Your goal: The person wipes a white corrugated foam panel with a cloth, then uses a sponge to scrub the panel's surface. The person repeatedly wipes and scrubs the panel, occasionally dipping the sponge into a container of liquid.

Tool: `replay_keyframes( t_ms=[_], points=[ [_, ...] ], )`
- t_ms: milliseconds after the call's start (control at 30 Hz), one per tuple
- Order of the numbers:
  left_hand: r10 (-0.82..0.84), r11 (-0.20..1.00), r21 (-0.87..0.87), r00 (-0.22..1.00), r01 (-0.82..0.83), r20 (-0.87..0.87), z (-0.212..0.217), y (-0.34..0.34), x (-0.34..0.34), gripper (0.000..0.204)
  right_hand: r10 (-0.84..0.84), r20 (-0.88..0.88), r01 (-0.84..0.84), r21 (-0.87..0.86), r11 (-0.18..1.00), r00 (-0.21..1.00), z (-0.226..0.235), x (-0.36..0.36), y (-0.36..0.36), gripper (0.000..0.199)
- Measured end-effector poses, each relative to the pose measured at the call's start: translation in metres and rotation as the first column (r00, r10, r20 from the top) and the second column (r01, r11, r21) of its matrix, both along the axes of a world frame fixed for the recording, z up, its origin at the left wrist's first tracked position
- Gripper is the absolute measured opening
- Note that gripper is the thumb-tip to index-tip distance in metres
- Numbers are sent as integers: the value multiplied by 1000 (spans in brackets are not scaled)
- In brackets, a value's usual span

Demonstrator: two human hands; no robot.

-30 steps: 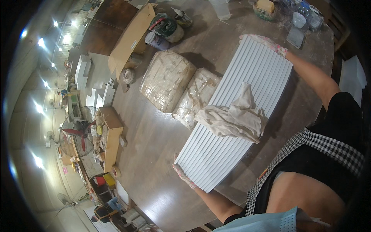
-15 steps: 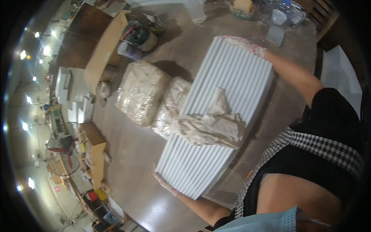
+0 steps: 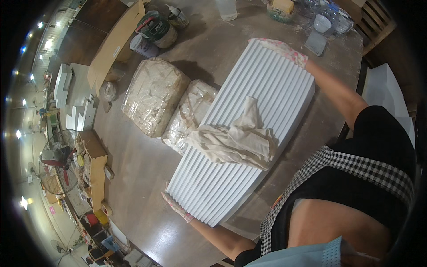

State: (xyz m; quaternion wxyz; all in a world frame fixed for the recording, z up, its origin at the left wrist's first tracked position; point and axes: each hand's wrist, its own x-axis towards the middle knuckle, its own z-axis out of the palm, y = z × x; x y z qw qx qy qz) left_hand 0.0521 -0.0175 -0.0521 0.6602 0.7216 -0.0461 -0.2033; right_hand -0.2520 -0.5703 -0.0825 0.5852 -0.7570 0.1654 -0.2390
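Observation:
A long white ribbed panel (image 3: 271, 80), thick like a shallow box, lies aslant over the brown table in front of me. My left hand (image 3: 177, 208), in a pink-patterned glove, is closed around its lower-left end. At the opposite, upper-right end my right hand (image 3: 284, 51) grips the edge in a matching glove. Fingers of both hands are partly hidden by the panel. A crumpled cream cloth (image 3: 231, 140) is draped across the middle of the ribs, touched by neither hand. Close to the panel's left long side sits a smaller plastic-wrapped bundle (image 3: 191, 109), beside a larger wrapped bundle (image 3: 153, 95).
On the brown table (image 3: 138, 178), a dark green tub (image 3: 155, 29), a purple-grey can (image 3: 143, 46) and a bottle (image 3: 177, 17) stand far left. A clear cup (image 3: 227, 10), sponge (image 3: 283, 5) and plastic bottle (image 3: 327, 18) are at the back. A fan (image 3: 58, 160) stands left.
The whole view has turned and shifted slightly, moving the bundles and tub up and left in the picture. Both hands keep hold of the panel's ends, and the cloth stays on it.

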Motion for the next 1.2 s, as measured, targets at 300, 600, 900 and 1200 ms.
replay_keyframes(
  t_ms=[300,600,900,1200],
  points=[
    [-84,981,191,947,24,309,-6,4,-10,62,4,4,-4,7,1000,1000,-2,-9,-1,49],
    [96,992,73,992,-102,78,-38,31,6,63,24,-3,-24,-19,1000,1000,9,-3,0,48],
    [-71,992,126,869,10,491,-80,59,23,63,51,-19,-51,-33,998,999,12,4,-5,47],
    [64,988,133,994,-76,93,-33,45,-1,86,42,-47,-45,-62,997,998,20,-11,3,47]
  ],
)
